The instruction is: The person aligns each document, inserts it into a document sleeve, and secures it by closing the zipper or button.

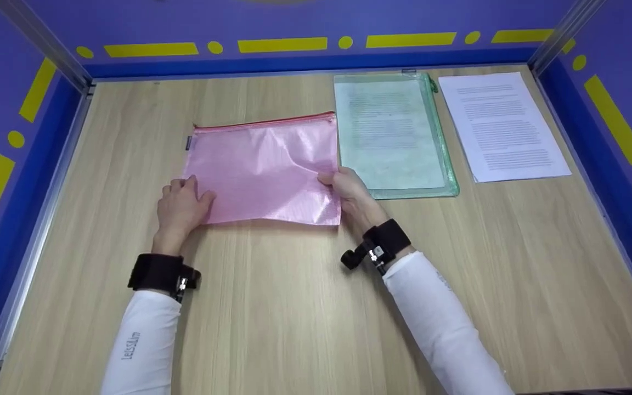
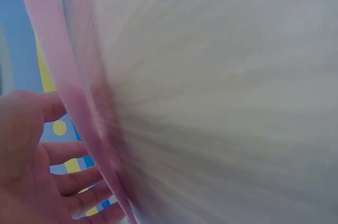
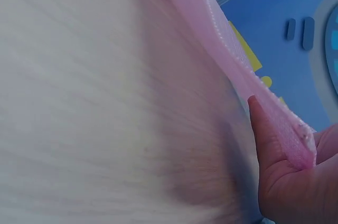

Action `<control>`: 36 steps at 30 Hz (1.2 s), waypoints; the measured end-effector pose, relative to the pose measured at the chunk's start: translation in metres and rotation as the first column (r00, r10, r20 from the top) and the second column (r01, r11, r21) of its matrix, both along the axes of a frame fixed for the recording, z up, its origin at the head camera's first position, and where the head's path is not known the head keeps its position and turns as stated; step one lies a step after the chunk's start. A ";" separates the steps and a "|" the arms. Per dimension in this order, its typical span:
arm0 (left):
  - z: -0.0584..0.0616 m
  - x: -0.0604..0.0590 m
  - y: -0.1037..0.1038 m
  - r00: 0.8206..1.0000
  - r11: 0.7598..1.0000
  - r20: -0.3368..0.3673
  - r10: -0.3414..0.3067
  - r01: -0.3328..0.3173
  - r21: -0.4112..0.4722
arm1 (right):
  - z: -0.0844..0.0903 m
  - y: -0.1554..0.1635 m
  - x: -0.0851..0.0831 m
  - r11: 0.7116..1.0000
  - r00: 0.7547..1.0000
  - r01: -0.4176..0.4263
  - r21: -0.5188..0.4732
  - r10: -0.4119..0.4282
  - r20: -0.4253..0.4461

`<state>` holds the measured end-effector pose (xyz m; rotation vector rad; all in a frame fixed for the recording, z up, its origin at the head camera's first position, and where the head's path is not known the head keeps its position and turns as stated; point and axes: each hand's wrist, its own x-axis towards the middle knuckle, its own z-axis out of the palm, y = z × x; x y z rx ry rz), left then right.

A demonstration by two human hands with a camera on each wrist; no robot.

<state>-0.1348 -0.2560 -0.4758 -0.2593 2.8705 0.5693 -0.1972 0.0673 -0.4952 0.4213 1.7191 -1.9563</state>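
A pink mesh zip pouch (image 1: 261, 170) lies crosswise on the table, with its red zipper along the far edge and a small dark tag on its left side. My left hand (image 1: 179, 208) rests at the pouch's near left corner, fingers spread. In the left wrist view, the fingertips of that left hand (image 2: 42, 166) touch the pouch's pink edge (image 2: 58, 55). At the opposite side my right hand (image 1: 353, 192) pinches the pouch's right edge, thumb on top and fingers underneath. The right wrist view shows the pouch's raised edge (image 3: 227, 60) between thumb and fingers of the right hand (image 3: 296, 182).
Just right of the pink pouch lies a green zip pouch (image 1: 387, 137) with printed paper inside. A stack of printed sheets (image 1: 505, 129) sits at the far right. Blue and purple panels (image 1: 316, 22) with yellow marks wall in the wooden table (image 1: 283, 318) at the back and sides.
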 end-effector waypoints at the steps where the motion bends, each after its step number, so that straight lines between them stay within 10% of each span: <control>1: 0.000 -0.001 -0.001 1.000 1.000 0.002 0.010 -0.010 0.006 | 0.001 0.003 0.000 1.000 1.000 0.002 -0.008 -0.002 0.003; 23: 0.012 -0.026 0.026 0.987 0.989 0.104 0.122 -0.112 -0.096 | 0.005 0.039 0.003 0.998 0.999 -0.041 -0.052 0.040 -0.011; 36: 0.007 -0.025 0.025 0.971 0.946 0.135 0.195 -0.223 0.237 | 0.005 0.057 0.005 0.997 0.997 -0.073 -0.005 0.073 -0.031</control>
